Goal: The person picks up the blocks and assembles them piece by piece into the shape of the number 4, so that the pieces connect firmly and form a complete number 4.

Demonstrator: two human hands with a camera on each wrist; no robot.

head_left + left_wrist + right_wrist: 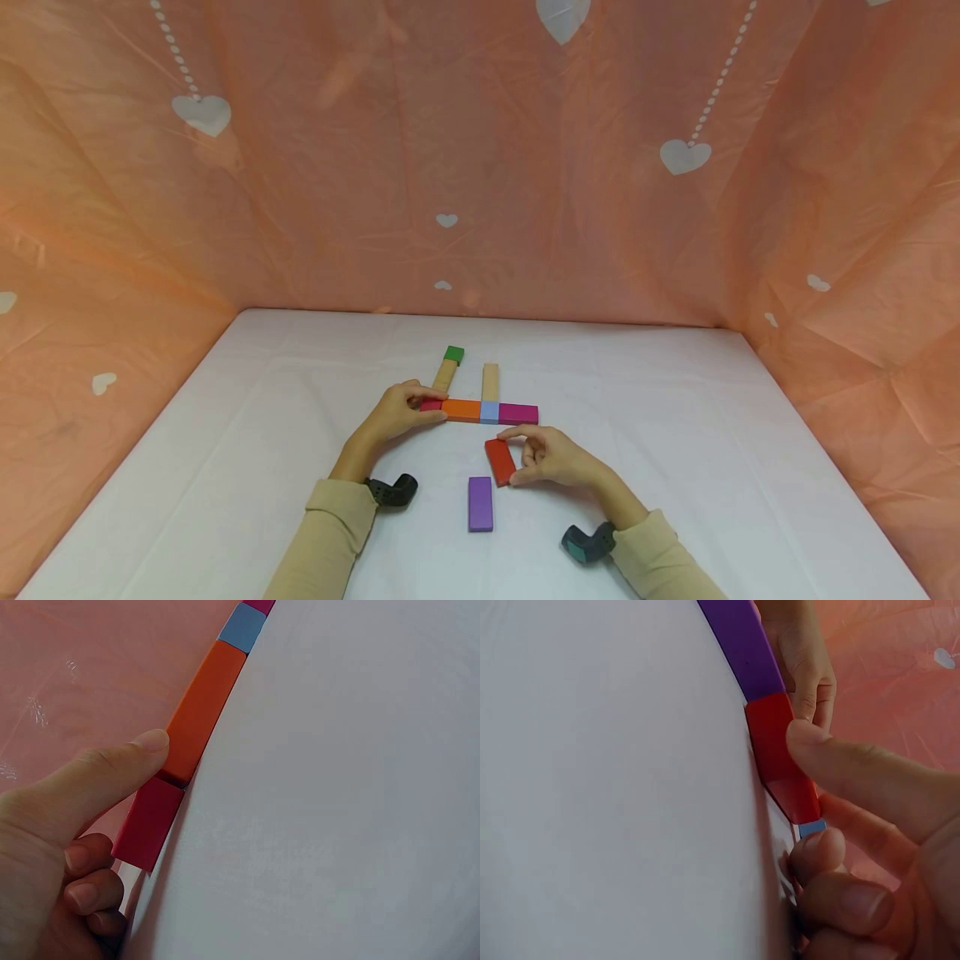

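Observation:
A row of flat coloured blocks lies on the white table: crimson [149, 823], orange [461, 410], light blue [489, 412] and magenta [519, 414]. My left hand [401, 410] spans the row's left end, pinching the orange block near where it meets the crimson one; the thumb tip lies on the orange edge. My right hand [557, 457] grips a red block [500, 462] by its ends between thumb and index finger, the other fingers curled. This block sits tilted in front of the row. Just nearer is a purple block [480, 504], lying lengthwise.
Behind the row, two natural wood blocks [491, 382] point away, and a green block [453, 355] caps the left one. Orange sheeting [480, 167] with white hearts encloses the table's back and sides. Each wrist carries a black camera [393, 490].

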